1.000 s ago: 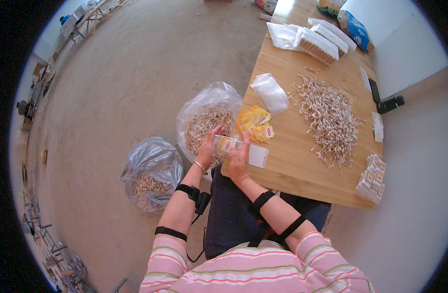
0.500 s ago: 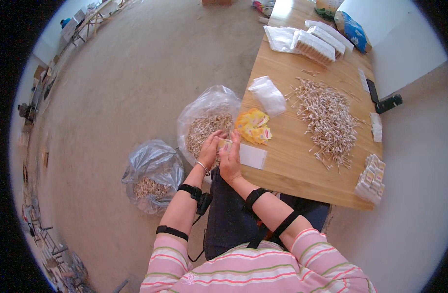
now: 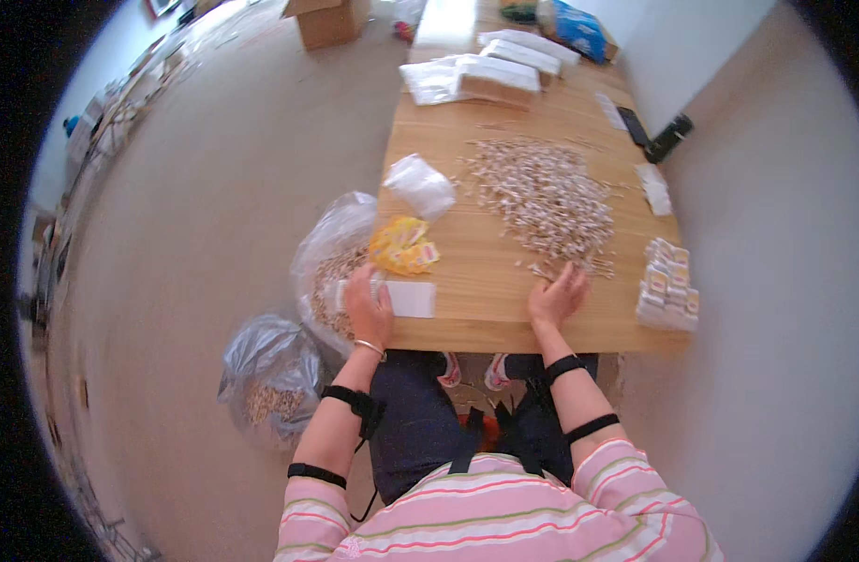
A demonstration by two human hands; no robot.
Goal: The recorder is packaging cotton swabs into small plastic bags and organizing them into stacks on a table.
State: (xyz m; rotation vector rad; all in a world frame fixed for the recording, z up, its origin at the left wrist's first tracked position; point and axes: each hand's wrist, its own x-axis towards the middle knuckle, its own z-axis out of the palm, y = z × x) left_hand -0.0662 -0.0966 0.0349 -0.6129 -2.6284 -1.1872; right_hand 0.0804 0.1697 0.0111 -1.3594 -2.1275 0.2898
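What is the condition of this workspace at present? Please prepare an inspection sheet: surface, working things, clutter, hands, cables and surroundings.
Surface: light brown wooden table, partly covered.
Working things: wide heap of thin white-tipped cotton swabs; overlapping yellow printed cards; flat white rectangular piece; stacked white-and-yellow packs, right side.
Clutter: a few swabs lie loose around the heap.
Left hand: beside the white piece's left end; hold unclear.
Right hand: at the heap's near edge; contact unclear.
Cables: thin black cable near the left forearm.
Surroundings: grey translucent plastic bag on the floor; brown cardboard box farther away; pale wall at right.
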